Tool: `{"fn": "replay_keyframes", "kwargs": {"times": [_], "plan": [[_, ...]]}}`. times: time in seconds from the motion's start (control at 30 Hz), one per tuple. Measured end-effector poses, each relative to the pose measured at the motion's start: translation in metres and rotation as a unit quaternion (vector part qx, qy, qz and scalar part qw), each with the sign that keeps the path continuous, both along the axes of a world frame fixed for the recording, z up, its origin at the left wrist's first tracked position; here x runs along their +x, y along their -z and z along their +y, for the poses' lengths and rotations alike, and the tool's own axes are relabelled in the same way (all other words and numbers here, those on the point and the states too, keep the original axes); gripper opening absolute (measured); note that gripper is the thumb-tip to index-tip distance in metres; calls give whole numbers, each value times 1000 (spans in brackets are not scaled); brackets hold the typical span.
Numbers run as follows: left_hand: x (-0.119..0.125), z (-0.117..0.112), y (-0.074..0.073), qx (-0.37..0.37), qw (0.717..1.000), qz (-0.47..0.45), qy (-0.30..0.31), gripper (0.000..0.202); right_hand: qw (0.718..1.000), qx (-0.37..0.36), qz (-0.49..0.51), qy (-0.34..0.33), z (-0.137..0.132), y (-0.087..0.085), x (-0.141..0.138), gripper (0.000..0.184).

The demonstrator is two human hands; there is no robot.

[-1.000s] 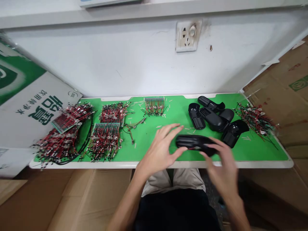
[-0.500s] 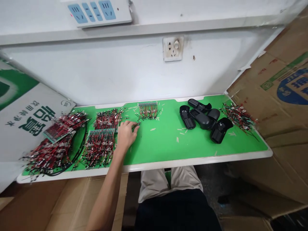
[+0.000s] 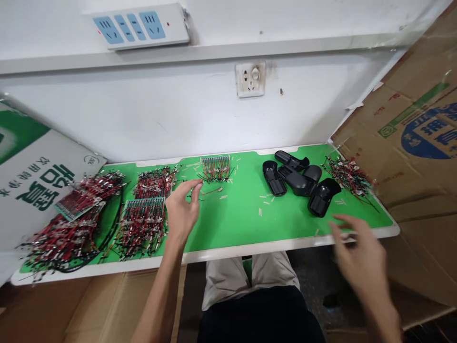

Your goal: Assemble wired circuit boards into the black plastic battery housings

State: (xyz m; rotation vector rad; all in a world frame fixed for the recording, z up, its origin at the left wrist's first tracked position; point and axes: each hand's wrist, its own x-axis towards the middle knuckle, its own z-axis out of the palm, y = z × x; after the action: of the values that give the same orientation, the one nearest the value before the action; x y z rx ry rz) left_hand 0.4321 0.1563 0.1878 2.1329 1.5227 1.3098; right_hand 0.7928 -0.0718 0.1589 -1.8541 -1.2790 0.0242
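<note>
My left hand (image 3: 182,209) hovers open over the green mat (image 3: 250,228), with its fingertips close to a short loose wire lead (image 3: 212,190). Just beyond lie a small row of wired terminals (image 3: 215,169) and a dense wire harness bundle (image 3: 143,228). My right hand (image 3: 359,252) is blurred, fingers apart, above the table's front edge at the right. It holds nothing I can see. The nearest things to it are several black plastic shells, the closest being one (image 3: 322,197).
More red-and-black wire bundles (image 3: 71,226) and a green circuit board (image 3: 74,205) lie at the left, with another tangle (image 3: 348,175) at the right. A wall socket (image 3: 250,79) and a power strip (image 3: 135,26) sit above. Cardboard cartons (image 3: 424,138) flank the table.
The black shell held between my hands earlier is gone from view. My left hand has released the small wire onto the mat, and my right hand has come back empty at the right.
</note>
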Motion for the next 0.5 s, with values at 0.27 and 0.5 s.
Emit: {"fn": "replay_keyframes", "kwargs": {"times": [0.27,0.5], "plan": [[-24,2,-22,-115,877,-467,-4,37,986,-86,-125,-69,138,31,-91,35],[-33,2,-7,-315,890,-328,23,49,976,-75,-125,-164,114,29,-125,26]]}}
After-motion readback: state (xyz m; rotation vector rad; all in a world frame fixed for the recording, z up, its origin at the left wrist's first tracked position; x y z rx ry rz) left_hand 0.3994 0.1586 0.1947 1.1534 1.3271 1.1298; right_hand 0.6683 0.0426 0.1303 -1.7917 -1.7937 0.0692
